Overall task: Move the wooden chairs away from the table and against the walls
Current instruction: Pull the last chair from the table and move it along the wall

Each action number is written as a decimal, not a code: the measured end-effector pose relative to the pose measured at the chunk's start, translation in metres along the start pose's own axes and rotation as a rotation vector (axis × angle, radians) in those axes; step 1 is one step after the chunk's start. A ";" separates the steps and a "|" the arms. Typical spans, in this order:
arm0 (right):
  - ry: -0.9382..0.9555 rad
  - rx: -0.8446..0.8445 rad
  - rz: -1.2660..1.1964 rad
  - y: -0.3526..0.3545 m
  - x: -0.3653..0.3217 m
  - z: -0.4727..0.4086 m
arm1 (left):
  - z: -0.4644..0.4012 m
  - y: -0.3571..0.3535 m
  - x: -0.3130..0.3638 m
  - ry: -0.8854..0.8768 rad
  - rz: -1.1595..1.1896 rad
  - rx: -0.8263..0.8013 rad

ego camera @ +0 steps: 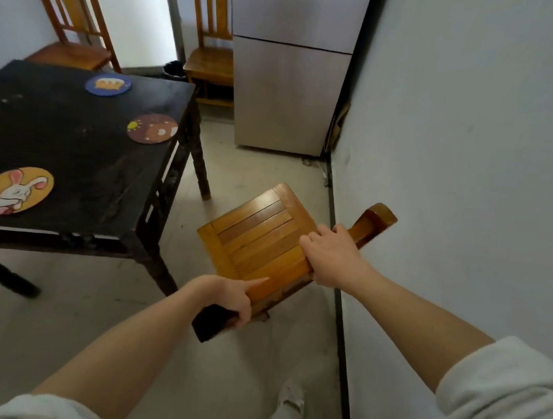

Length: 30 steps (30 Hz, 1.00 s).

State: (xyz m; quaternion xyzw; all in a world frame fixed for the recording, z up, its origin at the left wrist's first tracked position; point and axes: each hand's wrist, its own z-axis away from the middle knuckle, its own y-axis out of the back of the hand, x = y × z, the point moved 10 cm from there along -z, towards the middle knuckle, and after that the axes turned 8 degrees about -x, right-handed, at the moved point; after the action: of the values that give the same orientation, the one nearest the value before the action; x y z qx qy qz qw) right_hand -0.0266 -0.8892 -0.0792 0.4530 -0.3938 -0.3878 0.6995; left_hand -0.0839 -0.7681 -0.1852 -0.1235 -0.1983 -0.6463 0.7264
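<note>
Wooden chair [258,238] gripped by left hand [230,299], right hand [333,255], beside wall [463,161]

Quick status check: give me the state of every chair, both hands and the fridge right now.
Slatted wooden chair: gripped by both hands, beside right wall.
Left hand: closed on seat's near edge, also holding a dark object.
Right hand: gripping chair where seat meets backrest.
Far-left wooden chair: upright behind black table.
Wooden chair beside fridge: upright.
Silver fridge: doors shut.
</note>
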 end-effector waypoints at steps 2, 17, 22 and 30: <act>0.022 -0.054 0.014 -0.007 -0.020 0.009 | 0.005 -0.017 -0.013 0.002 -0.041 -0.051; 0.065 -0.360 -0.272 -0.083 -0.101 0.112 | 0.015 -0.092 -0.056 0.122 -0.429 -0.036; -0.013 -0.393 -0.345 -0.123 -0.118 0.166 | 0.010 -0.135 -0.054 0.159 -0.589 -0.023; -0.131 -0.431 -0.476 -0.193 -0.146 0.259 | -0.002 -0.215 -0.039 0.145 -0.771 -0.046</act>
State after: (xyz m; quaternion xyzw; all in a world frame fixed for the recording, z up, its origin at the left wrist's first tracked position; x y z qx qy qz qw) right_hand -0.3534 -0.8982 -0.2171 0.3482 -0.2299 -0.6430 0.6422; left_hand -0.2992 -0.7628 -0.2213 -0.0103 -0.1639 -0.8830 0.4397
